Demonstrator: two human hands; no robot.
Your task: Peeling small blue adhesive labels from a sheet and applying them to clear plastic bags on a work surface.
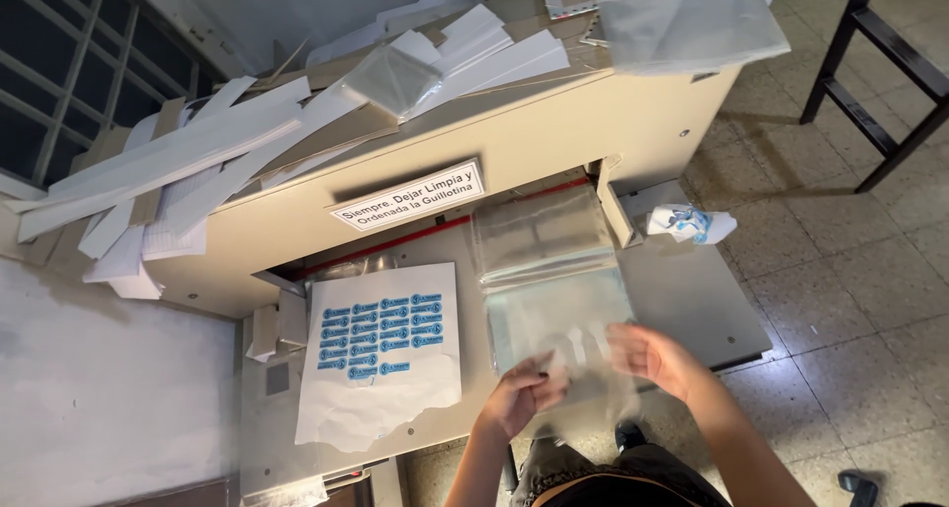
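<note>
Worktop [692,299] of a beige paper-cutting machine carries everything here; its flat bed runs out from under the blade housing toward the person. Farther off, beyond both hands, the machine's top [554,141] serves as a dump for offcuts: long white paper strips [188,161], cardboard and loose clear bags lie heaped there, likely tossed out of the way of the cutting bed.

Directly ahead of the hands lies a stack of clear plastic sleeves [549,270], its far edge pushed toward the red line under the blade, its near edge at the fingers. The left hand [524,393] and right hand [657,357] both close on that near edge, fingers curled around the film, seemingly squaring the stack; the film blurs there, so the exact grip is hard to read.

Left of the left hand rests a white sheet of blue stickers [381,354], torn along its near edge, parked apart from the sleeves. Beyond the right hand sits a crumpled blue-and-white wrapper [687,222].

Right of the hands, pale tiled floor [850,299] and a dark chair frame [880,82]; far left, a barred window [59,82].
</note>
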